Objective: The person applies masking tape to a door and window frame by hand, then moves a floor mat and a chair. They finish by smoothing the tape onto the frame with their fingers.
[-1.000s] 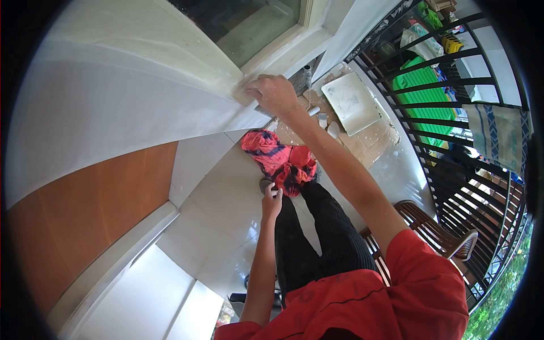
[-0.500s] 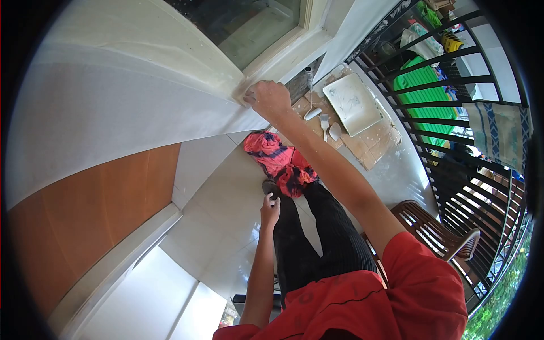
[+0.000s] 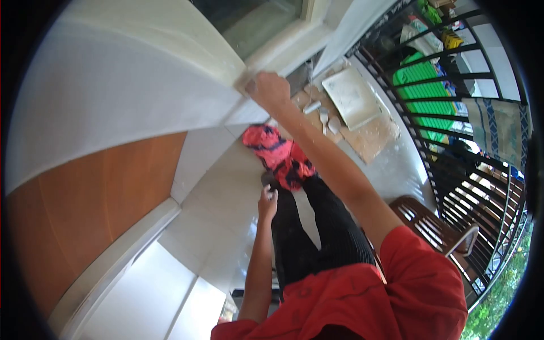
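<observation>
My right hand [image 3: 271, 90] is closed against the lower corner of the pale window frame [image 3: 277, 51], where the frame meets the white wall [image 3: 130, 96]. Whatever its fingers may hold is hidden behind the knuckles. Lower down, my left hand [image 3: 267, 204] hangs in front of my dark trousers, its fingers curled, with whitish marks at the tips. I cannot make out anything in it. A dark rounded shape [image 3: 268, 180] shows just beyond those fingers. On the floor past my feet lies a bunched pink and dark-blue cloth [image 3: 272, 150].
Stained cardboard [image 3: 371, 136] carries a white paint tray [image 3: 354, 99], a paint roller [image 3: 311, 107] and a flat brush [image 3: 323, 119]. A brown slatted chair [image 3: 422, 221] stands at right, beside black railings [image 3: 442, 73]. Orange-brown panels [image 3: 107, 198] line the lower left.
My right hand has shifted slightly up along the frame corner, staying closed. The left hand is slightly higher in view. The whole view has shifted a little.
</observation>
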Motion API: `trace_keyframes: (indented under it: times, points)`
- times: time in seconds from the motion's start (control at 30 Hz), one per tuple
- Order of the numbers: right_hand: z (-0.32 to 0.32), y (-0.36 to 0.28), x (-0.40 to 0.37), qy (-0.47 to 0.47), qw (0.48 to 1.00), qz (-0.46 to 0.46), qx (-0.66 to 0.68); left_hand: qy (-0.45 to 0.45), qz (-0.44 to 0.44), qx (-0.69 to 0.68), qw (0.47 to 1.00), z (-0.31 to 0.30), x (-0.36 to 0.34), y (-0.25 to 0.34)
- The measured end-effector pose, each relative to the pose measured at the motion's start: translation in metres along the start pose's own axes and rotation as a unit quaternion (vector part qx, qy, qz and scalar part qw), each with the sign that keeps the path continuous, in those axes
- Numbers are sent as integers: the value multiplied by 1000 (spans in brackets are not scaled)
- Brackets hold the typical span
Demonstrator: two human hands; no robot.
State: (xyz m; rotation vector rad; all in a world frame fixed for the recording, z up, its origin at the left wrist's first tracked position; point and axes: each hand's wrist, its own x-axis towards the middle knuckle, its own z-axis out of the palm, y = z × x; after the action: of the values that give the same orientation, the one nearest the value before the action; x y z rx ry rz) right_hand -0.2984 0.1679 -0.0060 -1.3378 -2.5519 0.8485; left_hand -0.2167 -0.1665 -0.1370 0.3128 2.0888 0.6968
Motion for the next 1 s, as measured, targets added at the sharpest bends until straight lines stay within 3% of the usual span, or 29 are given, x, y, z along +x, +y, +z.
trace_keyframes:
  times: [0.13, 0.27, 0.33, 0.73, 1.0]
  points:
    - [-6, -5, -2, 44, 999, -7, 25, 2, 17, -1, 1000, 0, 5, -14]
    - [-5, -10, -4, 22, 1000, -6, 20, -9, 5, 22, 1000, -2, 7, -15]
    - [-2, -9, -3, 2, 998, -59, -20, -7, 7, 25, 1000, -3, 7, -13]
    - [4, 4, -9, 60, 997, -44, -21, -16, 14, 21, 1000, -5, 7, -14]
    - [-5, -2, -9, 13, 1000, -20, -14, -23, 8, 25, 999, -6, 4, -16]
